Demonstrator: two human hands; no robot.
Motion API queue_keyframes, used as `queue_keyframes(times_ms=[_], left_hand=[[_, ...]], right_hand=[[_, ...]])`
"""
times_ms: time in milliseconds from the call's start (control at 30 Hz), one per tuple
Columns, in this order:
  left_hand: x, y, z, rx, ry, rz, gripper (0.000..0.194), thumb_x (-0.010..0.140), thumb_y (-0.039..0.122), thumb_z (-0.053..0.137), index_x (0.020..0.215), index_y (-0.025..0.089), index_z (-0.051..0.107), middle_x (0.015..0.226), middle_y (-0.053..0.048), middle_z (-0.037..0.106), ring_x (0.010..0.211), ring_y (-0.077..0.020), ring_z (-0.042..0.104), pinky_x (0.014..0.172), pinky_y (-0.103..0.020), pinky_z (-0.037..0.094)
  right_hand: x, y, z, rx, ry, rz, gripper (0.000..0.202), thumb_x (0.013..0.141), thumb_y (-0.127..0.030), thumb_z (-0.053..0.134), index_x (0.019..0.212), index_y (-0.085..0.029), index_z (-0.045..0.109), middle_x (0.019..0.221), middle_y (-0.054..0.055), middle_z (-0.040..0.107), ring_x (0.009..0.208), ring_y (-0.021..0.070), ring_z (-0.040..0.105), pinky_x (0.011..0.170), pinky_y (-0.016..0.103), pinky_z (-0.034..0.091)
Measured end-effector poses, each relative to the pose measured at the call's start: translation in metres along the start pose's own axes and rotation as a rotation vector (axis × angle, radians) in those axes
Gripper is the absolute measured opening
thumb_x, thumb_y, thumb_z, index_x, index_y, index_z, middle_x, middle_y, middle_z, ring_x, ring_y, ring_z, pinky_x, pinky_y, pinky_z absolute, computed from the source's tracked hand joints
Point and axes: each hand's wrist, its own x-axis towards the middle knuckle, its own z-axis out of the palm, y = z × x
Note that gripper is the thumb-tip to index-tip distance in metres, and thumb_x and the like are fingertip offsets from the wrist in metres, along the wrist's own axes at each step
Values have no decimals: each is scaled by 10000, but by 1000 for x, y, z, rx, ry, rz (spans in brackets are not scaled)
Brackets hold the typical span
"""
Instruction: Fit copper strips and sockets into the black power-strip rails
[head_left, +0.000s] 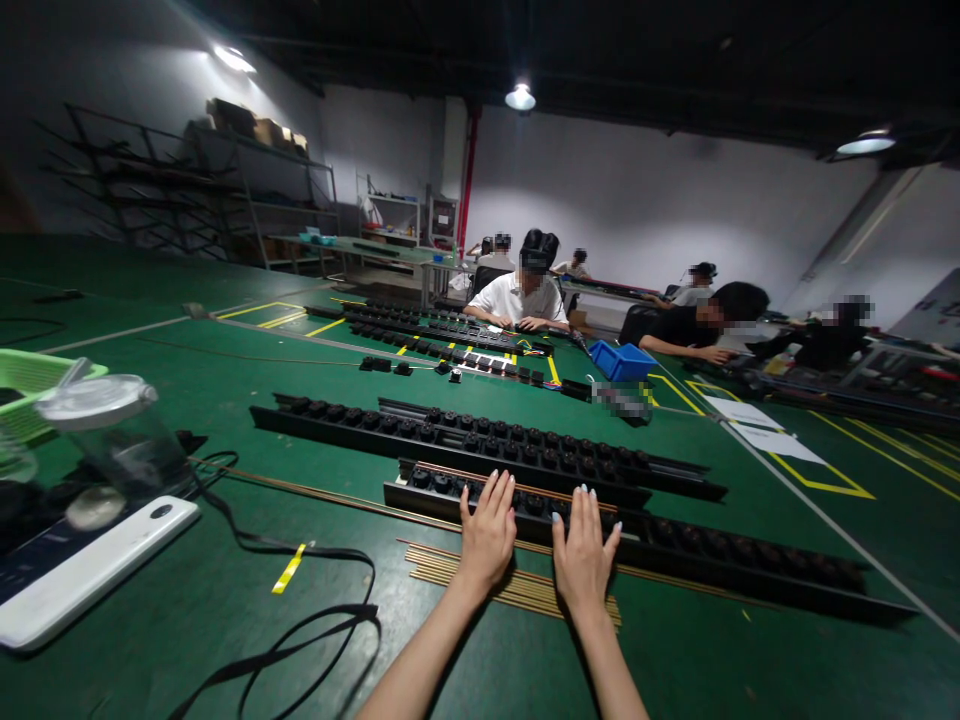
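A worker's left hand [487, 532] and right hand [583, 552] rest side by side, palms down and fingers spread flat, on the near socket strip [675, 550], a long black rail of round sockets lying across the green worktop [187, 600] close to its near edge. Neither hand grips anything; the fingertips press onto the rail's top, where a thin copper rod [480, 475] runs along it. A bundle of copper rods [442, 570] lies on the worktop just under the wrists. A second socket strip [480, 440] sits just beyond the first. Toward the left edge stand a clear lidded jar [112, 430], a white device [90, 570] and a looping black cable [300, 600]. Other people work at the far edge.
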Motion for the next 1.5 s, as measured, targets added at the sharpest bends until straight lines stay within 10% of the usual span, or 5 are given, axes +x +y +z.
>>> queue_keyframes(times_ms=[1100,1500], left_hand=[[0,-1,-1,-36,-8,-26,514,920,154,291,1424,254,298,1413,-27,457,1328,-136,362,1092,-396,139],[0,-4,-3,-49,-19,4,514,923,167,294,1430,254,279,1421,-25,445,1325,-144,361,1091,-399,78]], right_hand=[[6,-45,-6,25,-110,-179,532,926,-242,172,1421,-127,328,1453,127,370,1359,211,305,1112,535,71],[6,-52,-5,151,-217,-220,550,966,-443,167,1441,-186,274,1475,98,331,1372,210,283,1113,551,34]])
